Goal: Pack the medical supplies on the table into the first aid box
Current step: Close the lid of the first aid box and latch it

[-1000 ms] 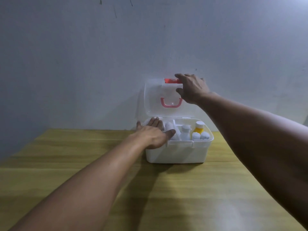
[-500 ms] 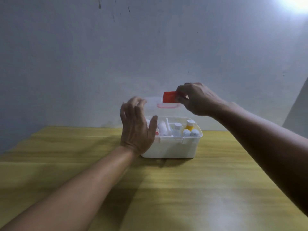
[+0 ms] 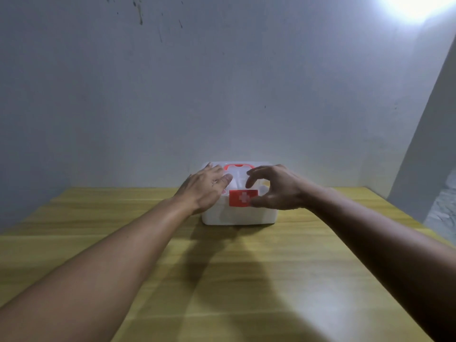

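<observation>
The white first aid box [image 3: 237,215] stands at the far middle of the wooden table [image 3: 222,280], its clear lid [image 3: 238,175] down over it. A red handle [image 3: 238,166] lies on top of the lid and a red latch with a white cross [image 3: 243,198] hangs over the front. My left hand [image 3: 203,187] rests flat on the lid's left part, fingers spread. My right hand [image 3: 274,187] is at the box's right front, thumb touching the latch's right edge and fingers curled above the lid. The supplies inside are mostly hidden.
A bare grey wall [image 3: 222,95] rises right behind the table. A second wall [image 3: 429,156] closes in at the right, with a bright light [image 3: 417,3] in the top right corner.
The lid has swung from upright down onto the box under my right hand. My left hand left the box's rim, lifted clear, then came down on the lid.
</observation>
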A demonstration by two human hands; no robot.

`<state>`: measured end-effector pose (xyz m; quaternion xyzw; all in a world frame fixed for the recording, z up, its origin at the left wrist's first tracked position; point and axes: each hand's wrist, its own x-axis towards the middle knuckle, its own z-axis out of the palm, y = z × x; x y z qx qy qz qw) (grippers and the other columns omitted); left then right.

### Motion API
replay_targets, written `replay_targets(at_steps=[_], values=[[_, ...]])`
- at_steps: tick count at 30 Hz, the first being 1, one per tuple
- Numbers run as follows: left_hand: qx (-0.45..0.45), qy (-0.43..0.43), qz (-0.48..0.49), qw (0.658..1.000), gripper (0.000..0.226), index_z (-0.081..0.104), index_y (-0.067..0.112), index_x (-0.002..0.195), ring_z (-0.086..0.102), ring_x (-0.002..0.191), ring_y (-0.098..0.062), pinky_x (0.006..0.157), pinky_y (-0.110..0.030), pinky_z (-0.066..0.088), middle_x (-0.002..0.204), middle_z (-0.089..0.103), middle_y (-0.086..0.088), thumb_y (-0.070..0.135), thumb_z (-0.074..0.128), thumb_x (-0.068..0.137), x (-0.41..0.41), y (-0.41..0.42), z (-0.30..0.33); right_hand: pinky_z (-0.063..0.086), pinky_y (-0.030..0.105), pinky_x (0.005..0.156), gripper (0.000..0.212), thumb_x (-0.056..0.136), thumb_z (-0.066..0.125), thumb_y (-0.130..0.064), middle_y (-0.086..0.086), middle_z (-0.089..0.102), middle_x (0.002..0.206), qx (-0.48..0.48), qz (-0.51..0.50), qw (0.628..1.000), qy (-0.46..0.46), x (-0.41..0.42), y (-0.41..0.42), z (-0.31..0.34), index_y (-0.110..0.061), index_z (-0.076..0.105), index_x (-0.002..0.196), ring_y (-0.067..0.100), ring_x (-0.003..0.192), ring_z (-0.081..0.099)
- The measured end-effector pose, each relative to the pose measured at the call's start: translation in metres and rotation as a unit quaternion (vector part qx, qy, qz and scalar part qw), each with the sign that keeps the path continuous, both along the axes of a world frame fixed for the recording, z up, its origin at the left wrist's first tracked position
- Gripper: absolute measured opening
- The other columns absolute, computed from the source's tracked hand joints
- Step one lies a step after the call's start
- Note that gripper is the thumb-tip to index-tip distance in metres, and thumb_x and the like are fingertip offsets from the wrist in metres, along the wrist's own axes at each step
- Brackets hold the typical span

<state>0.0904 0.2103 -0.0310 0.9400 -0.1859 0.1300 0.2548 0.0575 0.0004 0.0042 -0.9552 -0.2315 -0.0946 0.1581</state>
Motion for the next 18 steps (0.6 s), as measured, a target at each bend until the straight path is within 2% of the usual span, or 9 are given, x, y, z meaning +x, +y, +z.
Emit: replay_targets(at_steps=[2,5,7,10,18], values=[[0.006,-0.005,0.010,1.000,0.069,0.033,0.020,0.147,0.013,0.148,-0.009,0.119,-0.043,0.019,0.158,0.027,0.004,0.060,0.039,0.091,-0.001,0.000,0.000,0.046,0.037,0.092,0.069,0.057,0.056,-0.070,-0.001,0.059,0.132,0.038,-0.021,0.999,-0.012,0.003,-0.002,-0.004,-0.029,0.062,0.113,0.022,0.119,0.053],[0.023,-0.031,0.020,0.999,0.088,0.037,0.023,0.146,0.016,0.147,-0.009,0.116,-0.041,0.029,0.156,0.033,0.005,0.069,0.058,0.074,-0.004,-0.002,-0.001,0.037,0.041,0.103,0.077,0.070,0.067,-0.057,0.004,0.046,0.146,0.016,-0.059,0.996,-0.061,0.012,-0.006,-0.016,-0.024,0.046,0.137,0.024,0.134,0.039],[0.046,-0.055,0.027,0.997,0.096,0.036,0.025,0.146,0.018,0.147,-0.010,0.114,-0.041,0.033,0.155,0.035,0.005,0.068,0.067,0.066,-0.006,-0.004,-0.004,0.032,0.044,0.110,0.084,0.075,0.069,-0.052,0.005,0.036,0.153,-0.007,-0.075,0.995,-0.070,0.016,-0.010,-0.028,-0.023,0.034,0.145,0.024,0.142,0.028],[0.065,-0.088,0.040,0.993,0.098,0.035,0.023,0.147,0.020,0.146,-0.012,0.114,-0.039,0.032,0.155,0.035,0.004,0.059,0.075,0.065,-0.004,-0.005,-0.007,0.032,0.046,0.110,0.089,0.074,0.069,-0.056,0.002,0.030,0.156,-0.021,-0.084,0.992,-0.090,0.021,-0.017,-0.043,-0.029,0.028,0.148,0.023,0.146,0.021],[0.038,-0.104,0.039,0.993,0.097,0.042,0.022,0.143,0.026,0.145,-0.014,0.111,-0.037,0.034,0.151,0.042,0.003,0.054,0.081,0.061,-0.004,-0.006,-0.009,0.036,0.046,0.108,0.089,0.073,0.065,-0.064,0.000,0.033,0.155,-0.035,-0.094,0.985,-0.137,0.028,-0.018,-0.052,-0.032,0.028,0.147,0.023,0.145,0.026]])
